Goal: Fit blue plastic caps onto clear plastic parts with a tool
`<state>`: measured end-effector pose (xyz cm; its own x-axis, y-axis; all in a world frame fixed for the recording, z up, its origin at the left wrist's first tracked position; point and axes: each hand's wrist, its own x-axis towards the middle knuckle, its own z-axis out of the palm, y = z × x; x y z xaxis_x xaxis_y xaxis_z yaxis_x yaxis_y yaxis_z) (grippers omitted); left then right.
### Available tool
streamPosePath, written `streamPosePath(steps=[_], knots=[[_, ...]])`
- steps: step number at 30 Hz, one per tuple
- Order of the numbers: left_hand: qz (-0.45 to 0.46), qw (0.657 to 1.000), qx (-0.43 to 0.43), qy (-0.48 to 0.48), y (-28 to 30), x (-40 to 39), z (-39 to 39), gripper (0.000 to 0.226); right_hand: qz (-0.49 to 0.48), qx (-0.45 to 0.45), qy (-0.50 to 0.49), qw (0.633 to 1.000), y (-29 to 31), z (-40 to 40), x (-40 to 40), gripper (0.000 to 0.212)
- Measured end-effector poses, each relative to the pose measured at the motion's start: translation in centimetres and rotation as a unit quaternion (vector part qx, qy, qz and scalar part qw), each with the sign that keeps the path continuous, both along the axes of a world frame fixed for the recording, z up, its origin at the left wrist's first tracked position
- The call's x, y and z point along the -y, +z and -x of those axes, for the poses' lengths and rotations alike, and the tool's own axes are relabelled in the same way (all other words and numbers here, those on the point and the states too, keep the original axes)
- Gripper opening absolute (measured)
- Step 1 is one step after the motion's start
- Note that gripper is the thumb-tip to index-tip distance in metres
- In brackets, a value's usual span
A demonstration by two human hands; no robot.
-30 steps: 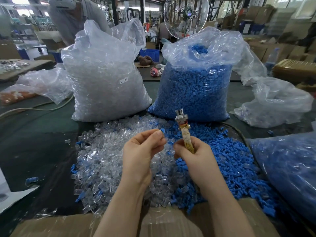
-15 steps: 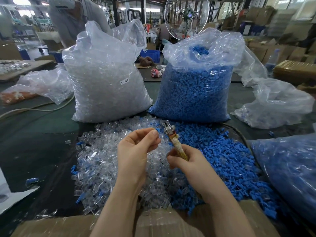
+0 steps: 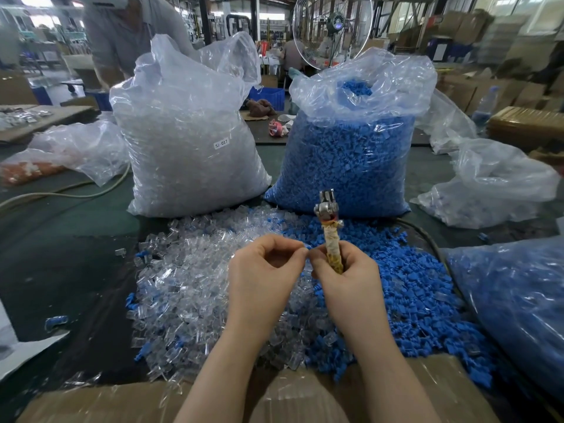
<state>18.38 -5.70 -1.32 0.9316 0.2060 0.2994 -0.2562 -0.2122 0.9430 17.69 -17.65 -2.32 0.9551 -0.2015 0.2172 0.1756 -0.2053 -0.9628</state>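
Your right hand (image 3: pixel 345 279) is gripping the tool (image 3: pixel 329 232) by its wrapped handle, fingers curled round it, and you are holding it upright so the metal head is standing above your knuckles, over the middle of the table (image 3: pixel 61 239). Your left hand (image 3: pixel 262 276) is sitting just beside it, fingers curled and thumb meeting the fingertips; a small blue cap (image 3: pixel 307 247) is showing at that pinch, right against the tool handle. Whether a clear part is also in those fingers I cannot tell.

Below your hands the loose clear plastic parts (image 3: pixel 189 288) are lying in a heap towards the table's near-left, and the loose blue caps (image 3: pixel 412 285) are spreading in a heap towards the near-right; the two heaps are touching and mixing under your wrists. A few stray blue pieces are lying along the left fringe of the clear heap.

Behind the heaps, towards the far side, a big bag of clear parts (image 3: pixel 189 132) is standing on the left and a big bag of blue caps (image 3: pixel 348 141) on the right, side by side. Another bag of blue pieces (image 3: pixel 512 300) is lying at the right edge, and a crumpled clear bag (image 3: pixel 494 184) behind it. A cardboard box (image 3: pixel 122 401) is running along the near edge under your forearms.
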Motion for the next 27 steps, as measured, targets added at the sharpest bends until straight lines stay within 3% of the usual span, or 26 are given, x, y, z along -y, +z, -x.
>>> streamPosePath(steps=[17, 21, 24, 27], knots=[[-0.03, 0.998, 0.047, 0.002, -0.3, 0.0, 0.1, 0.02, 0.011, 0.001, -0.004, 1.0, 0.1, 0.1, 0.0, 0.016], [0.097, 0.995, -0.018, -0.021, -0.3, -0.4, -0.3, 0.011, 0.03, -0.012, 0.03, 0.999, 0.2, 0.0, 0.7, 0.013], [0.23, 0.971, -0.051, -0.033, -0.2, -1.0, -0.6, 0.009, 0.065, -0.042, 0.082, 0.994, 0.2, -0.1, 1.8, 0.012], [0.278, 0.958, -0.054, -0.045, -0.1, -1.6, -0.8, 0.012, 0.109, -0.079, 0.129, 0.983, 0.1, 0.1, 2.2, 0.012]])
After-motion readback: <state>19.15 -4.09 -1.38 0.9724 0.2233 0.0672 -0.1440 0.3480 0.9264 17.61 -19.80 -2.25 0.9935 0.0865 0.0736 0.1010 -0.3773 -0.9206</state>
